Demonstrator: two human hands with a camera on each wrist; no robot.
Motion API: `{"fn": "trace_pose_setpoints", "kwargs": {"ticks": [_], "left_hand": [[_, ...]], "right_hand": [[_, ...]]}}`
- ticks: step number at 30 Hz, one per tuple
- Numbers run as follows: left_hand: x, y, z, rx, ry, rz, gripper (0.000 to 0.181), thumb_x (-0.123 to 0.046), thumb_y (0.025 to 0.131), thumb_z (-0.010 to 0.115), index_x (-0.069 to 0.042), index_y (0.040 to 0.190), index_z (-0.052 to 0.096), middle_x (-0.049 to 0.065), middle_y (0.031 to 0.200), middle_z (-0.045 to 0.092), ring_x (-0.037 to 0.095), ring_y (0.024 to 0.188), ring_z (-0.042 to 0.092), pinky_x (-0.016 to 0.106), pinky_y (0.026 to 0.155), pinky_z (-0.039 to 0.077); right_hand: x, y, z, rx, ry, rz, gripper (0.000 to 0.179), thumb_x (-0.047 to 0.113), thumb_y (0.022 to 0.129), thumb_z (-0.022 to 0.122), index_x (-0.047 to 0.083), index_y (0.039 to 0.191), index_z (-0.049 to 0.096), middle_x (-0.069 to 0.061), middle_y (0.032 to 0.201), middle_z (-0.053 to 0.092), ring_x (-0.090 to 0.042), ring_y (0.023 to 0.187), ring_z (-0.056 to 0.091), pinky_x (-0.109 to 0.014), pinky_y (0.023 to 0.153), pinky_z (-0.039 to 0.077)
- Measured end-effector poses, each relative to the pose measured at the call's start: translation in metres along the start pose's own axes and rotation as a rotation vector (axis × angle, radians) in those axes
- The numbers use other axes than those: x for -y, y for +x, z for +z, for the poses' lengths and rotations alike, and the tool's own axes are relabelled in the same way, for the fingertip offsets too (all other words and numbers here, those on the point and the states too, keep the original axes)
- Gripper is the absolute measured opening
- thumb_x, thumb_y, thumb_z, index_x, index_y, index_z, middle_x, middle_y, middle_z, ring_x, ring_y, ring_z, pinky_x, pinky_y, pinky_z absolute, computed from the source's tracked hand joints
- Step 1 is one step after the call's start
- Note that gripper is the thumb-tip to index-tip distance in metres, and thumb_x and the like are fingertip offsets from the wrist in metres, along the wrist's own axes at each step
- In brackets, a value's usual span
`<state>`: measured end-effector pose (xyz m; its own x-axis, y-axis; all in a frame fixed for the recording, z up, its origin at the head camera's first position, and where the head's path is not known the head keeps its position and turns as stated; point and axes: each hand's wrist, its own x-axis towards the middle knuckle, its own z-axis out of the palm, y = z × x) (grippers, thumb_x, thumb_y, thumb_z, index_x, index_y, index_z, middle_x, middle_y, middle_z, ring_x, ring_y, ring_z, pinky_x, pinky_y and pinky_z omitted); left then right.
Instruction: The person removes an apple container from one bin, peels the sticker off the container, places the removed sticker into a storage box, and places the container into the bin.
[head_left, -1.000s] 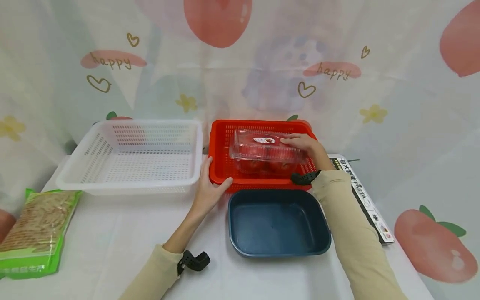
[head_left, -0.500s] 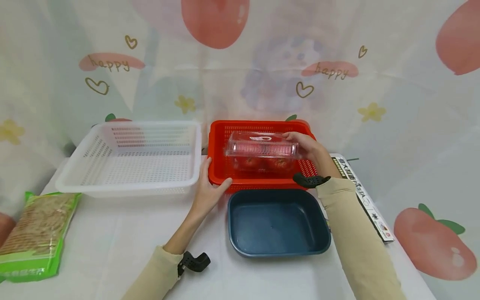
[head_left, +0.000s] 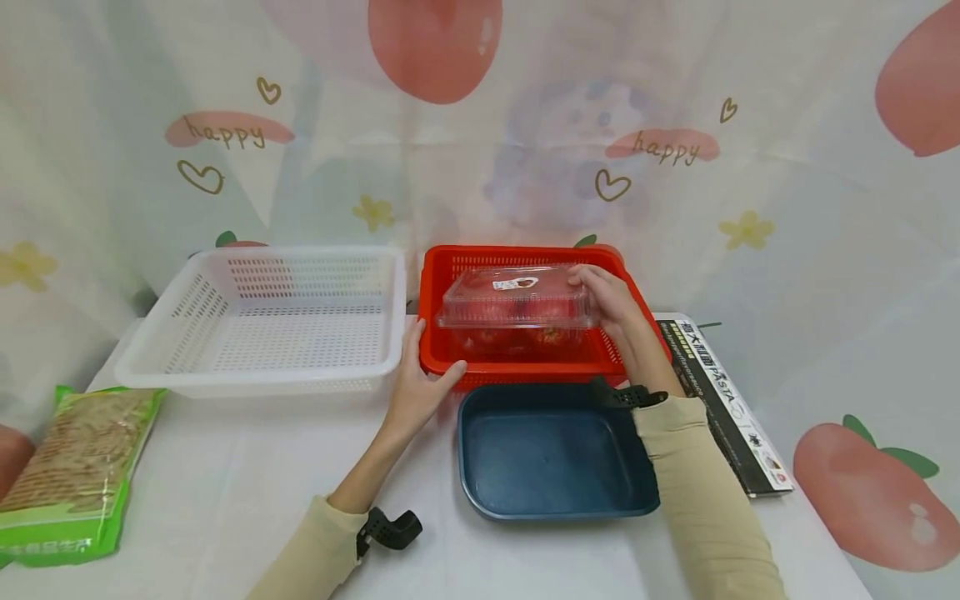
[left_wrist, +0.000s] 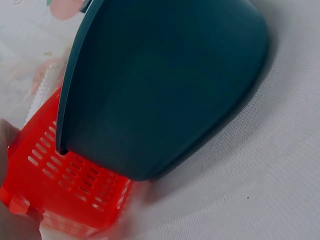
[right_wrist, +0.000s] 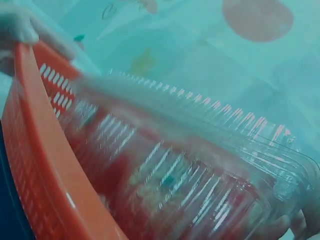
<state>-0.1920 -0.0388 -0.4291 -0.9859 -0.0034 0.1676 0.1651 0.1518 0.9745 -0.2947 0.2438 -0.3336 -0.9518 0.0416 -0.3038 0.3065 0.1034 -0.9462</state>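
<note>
My left hand grips the front left corner of the red perforated basket, thumb over its front rim. Inside the basket sits a clear plastic fruit box with a ribbed lid and a white label. Red round fruit shows through its wall. My right hand holds the box by its right end, fingers on the lid's top edge. In the right wrist view, the box lies tilted beside the basket's wall, and fingertips show at the lower right corner.
A dark blue basin stands right in front of the red basket, under my right wrist. To the left is a white perforated basket. A green-edged food bag lies at far left, and a black-and-white pasta box at right.
My right hand has shifted from the lid's top to its right end. The fruit box has moved slightly left and changed its tilt. My left hand stays on the red basket.
</note>
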Motion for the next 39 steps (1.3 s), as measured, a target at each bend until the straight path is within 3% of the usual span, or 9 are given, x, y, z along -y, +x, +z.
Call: {"fn": "trace_pose_setpoints", "kwargs": {"ticks": [7,14,21,24,28,35,39], "left_hand": [[0.001,0.001,-0.001,-0.002,0.011,0.015,0.098,-0.023,0.079,0.078,-0.023,0.155,0.015,0.004,0.156,0.026,0.032,0.136,0.04,0.042,0.093,0.053],[0.002,-0.001,-0.004,-0.001,0.004,0.008,0.098,-0.027,0.08,0.078,-0.025,0.155,0.015,0.003,0.156,0.027,0.031,0.136,0.04,0.041,0.092,0.054],[0.002,0.0,-0.005,-0.008,0.008,0.002,0.096,-0.024,0.082,0.076,-0.025,0.155,0.015,-0.003,0.156,0.026,0.028,0.135,0.041,0.041,0.094,0.053],[0.002,-0.001,-0.005,0.001,0.017,-0.009,0.096,-0.026,0.082,0.076,-0.026,0.155,0.014,-0.004,0.156,0.025,0.026,0.135,0.041,0.04,0.094,0.053],[0.0,-0.001,-0.004,-0.003,0.018,-0.013,0.096,-0.028,0.082,0.077,-0.027,0.155,0.015,-0.006,0.156,0.024,0.024,0.134,0.041,0.04,0.095,0.052],[0.0,0.0,-0.004,0.018,0.027,-0.035,0.097,-0.026,0.082,0.077,-0.026,0.155,0.012,-0.004,0.158,0.022,0.022,0.135,0.04,0.042,0.097,0.051],[-0.002,0.0,-0.004,0.021,0.033,-0.025,0.095,-0.023,0.084,0.074,-0.023,0.156,0.011,-0.001,0.16,0.019,0.023,0.137,0.037,0.043,0.099,0.05]], "right_hand": [[-0.005,-0.019,-0.006,-0.082,0.088,-0.086,0.043,0.025,0.089,0.065,0.02,0.132,0.057,0.004,0.128,0.049,-0.016,0.109,0.047,-0.022,0.075,0.054],[-0.005,-0.043,-0.013,-0.132,0.295,-0.138,0.042,0.023,0.091,0.063,0.025,0.132,0.058,0.006,0.14,0.042,-0.014,0.119,0.039,-0.027,0.086,0.049],[-0.006,-0.061,-0.012,-0.21,0.54,-0.236,0.033,0.014,0.088,0.066,0.021,0.12,0.065,0.005,0.126,0.053,-0.015,0.111,0.048,-0.022,0.078,0.055],[-0.006,-0.072,-0.014,-0.227,0.588,-0.255,0.032,0.012,0.087,0.065,0.02,0.118,0.065,0.004,0.125,0.054,-0.015,0.109,0.05,-0.022,0.075,0.056],[-0.002,-0.087,-0.017,-0.22,0.605,-0.278,0.031,0.012,0.087,0.065,0.02,0.117,0.066,0.003,0.122,0.054,-0.015,0.102,0.052,-0.022,0.072,0.056],[0.004,-0.102,-0.017,-0.176,0.693,-0.326,0.025,0.005,0.087,0.064,0.016,0.109,0.068,-0.002,0.109,0.057,-0.011,0.076,0.061,-0.021,0.064,0.056],[0.004,-0.104,-0.016,-0.139,0.69,-0.331,0.025,0.004,0.088,0.061,0.016,0.108,0.067,-0.002,0.107,0.057,-0.011,0.076,0.062,-0.022,0.064,0.056]]}}
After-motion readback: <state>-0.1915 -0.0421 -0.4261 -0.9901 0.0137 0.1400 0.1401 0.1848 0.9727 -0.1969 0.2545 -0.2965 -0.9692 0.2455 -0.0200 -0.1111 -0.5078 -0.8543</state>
